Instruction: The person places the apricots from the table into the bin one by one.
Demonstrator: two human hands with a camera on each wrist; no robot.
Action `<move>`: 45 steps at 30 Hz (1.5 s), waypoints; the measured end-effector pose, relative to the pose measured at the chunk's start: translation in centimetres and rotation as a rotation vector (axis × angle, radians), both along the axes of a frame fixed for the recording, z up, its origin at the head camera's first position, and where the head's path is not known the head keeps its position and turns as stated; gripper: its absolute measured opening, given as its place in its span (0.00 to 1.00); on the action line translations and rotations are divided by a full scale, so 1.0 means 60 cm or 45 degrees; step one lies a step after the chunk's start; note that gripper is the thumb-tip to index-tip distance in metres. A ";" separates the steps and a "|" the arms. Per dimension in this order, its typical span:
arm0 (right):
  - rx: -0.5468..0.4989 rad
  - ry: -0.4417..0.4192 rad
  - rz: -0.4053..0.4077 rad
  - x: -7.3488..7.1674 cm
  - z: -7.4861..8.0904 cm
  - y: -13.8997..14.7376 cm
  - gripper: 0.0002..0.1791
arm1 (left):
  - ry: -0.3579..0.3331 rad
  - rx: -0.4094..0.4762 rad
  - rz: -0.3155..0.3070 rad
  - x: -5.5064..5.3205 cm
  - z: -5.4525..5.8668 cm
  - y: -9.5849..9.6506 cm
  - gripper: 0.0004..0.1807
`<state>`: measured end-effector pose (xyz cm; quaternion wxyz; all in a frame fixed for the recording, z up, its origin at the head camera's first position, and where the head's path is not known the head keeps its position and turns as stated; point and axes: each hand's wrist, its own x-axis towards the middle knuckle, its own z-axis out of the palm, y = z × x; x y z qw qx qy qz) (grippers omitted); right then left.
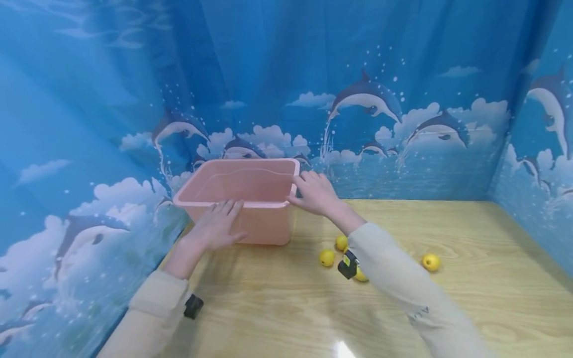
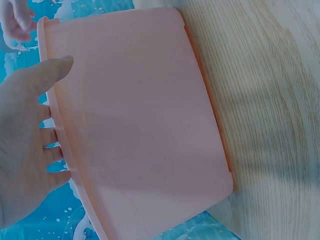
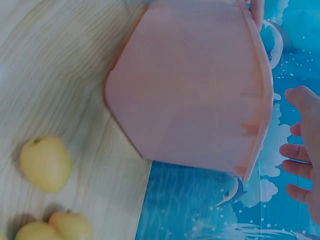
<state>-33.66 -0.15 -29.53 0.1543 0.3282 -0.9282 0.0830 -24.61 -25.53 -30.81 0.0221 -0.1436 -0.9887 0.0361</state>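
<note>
A pink plastic bin (image 1: 255, 223) stands upright on the table against the curtain, its wide mouth facing up. My left hand (image 1: 215, 226) is at the front rim, its fingers extended over the edge and its thumb spread along the outer wall. In the left wrist view, the left thumb (image 2: 62, 65) lies before the pink wall and the fingers reach the rim. My right hand (image 1: 315, 191) is at the bin's right rim with fingers spread. The right wrist view shows those right fingers (image 3: 297, 167) apart from the rim, holding nothing.
Several yellow lemon-like fruits lie right of the bin: one (image 1: 327, 257) nearest it, others partly behind the right sleeve, and one (image 1: 431, 262) farther right. A blue dolphin-print curtain (image 1: 277, 74) borders the back and sides of the wood-grain table (image 1: 268, 298).
</note>
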 end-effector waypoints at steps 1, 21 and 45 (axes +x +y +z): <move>0.001 0.014 0.006 0.001 -0.003 0.007 0.27 | 0.000 0.002 -0.002 0.000 0.000 0.000 0.47; 0.112 0.024 0.146 0.033 -0.123 0.115 0.29 | -0.026 -0.004 -0.059 -0.005 0.002 -0.001 0.46; 0.335 -0.135 0.223 0.056 -0.185 0.128 0.34 | -0.033 -0.003 -0.037 -0.004 0.003 -0.003 0.46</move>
